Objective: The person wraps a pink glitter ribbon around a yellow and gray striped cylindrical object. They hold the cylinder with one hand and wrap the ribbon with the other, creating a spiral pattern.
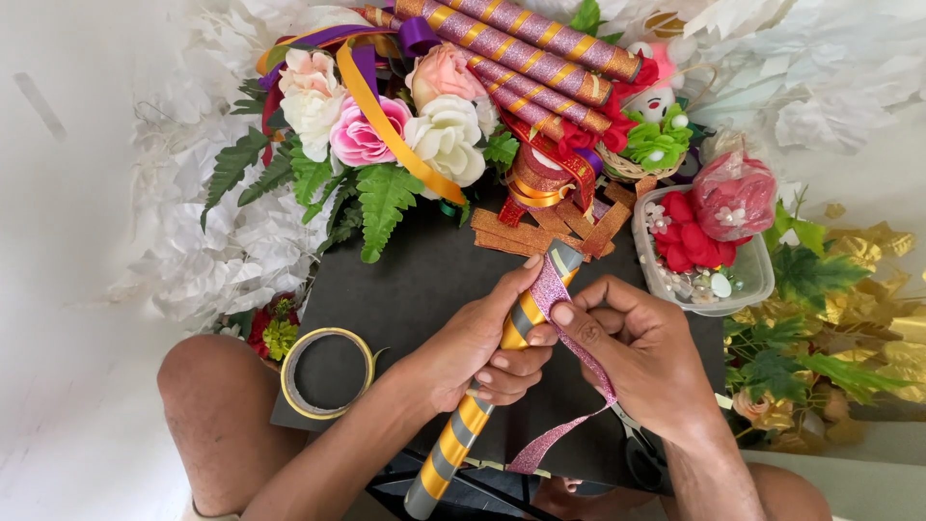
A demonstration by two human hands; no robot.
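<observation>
Over the black board [405,280], the left hand [473,352] grips a striped stick [463,425]; the right hand [637,357] pinches pink glitter ribbon [552,289]. Tape roll [326,372] sits at its left edge, plastic tub [748,280] right.

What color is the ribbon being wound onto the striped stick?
Glittery pink ribbon, pinched by the right hand; the head view shows it best.

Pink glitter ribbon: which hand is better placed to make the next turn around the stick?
Probably the right hand: it pinches the pink ribbon against the stick, and the loose tail hangs beneath it. The left hand grips the stick itself.
</observation>
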